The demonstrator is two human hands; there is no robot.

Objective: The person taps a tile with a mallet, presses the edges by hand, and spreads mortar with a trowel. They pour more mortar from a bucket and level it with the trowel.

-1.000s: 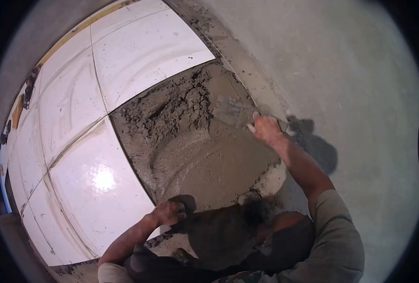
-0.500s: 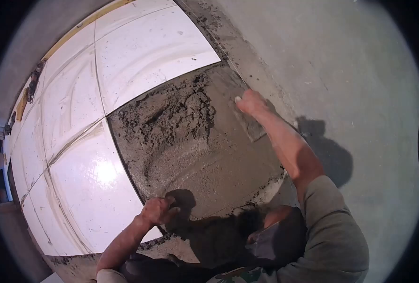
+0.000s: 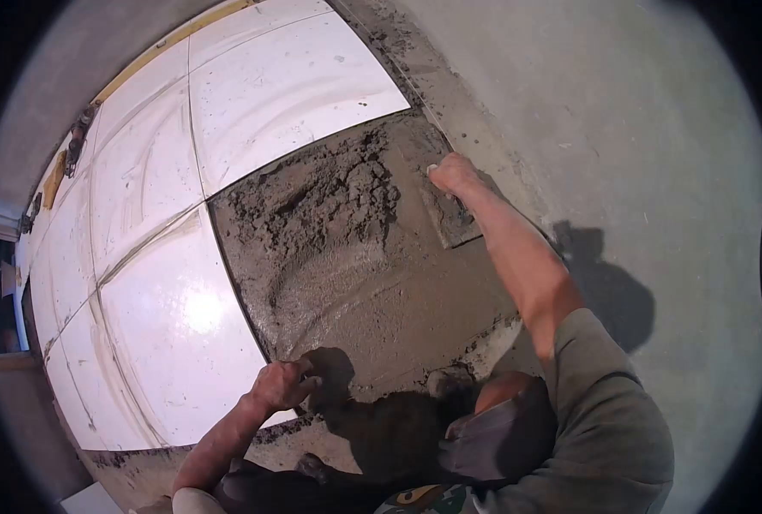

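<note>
Wet grey mortar [image 3: 398,317] fills a square area beside white tiles [image 3: 150,325], smooth at the right and lumpy toward the upper left. My right hand [image 3: 456,176] is closed around the handle of a flat trowel [image 3: 454,224], whose mortar-coated blade lies on the smooth part. Most of the handle is hidden by the fingers. Near the corner of the closest tile, my left hand [image 3: 285,385] has curled fingers, with its shadow on the mortar. Whatever it may hold cannot be made out.
A thin string [image 3: 424,104] runs along the right side of the tiles and mortar. Bare concrete floor [image 3: 655,128] lies to the right. Small tools [image 3: 79,141] and a yellow strip [image 3: 162,47] are along the far left edge. My knees are at the bottom.
The view has shifted slightly. My right hand and the trowel have moved a little toward the left over the mortar. The left hand keeps its curled pose.
</note>
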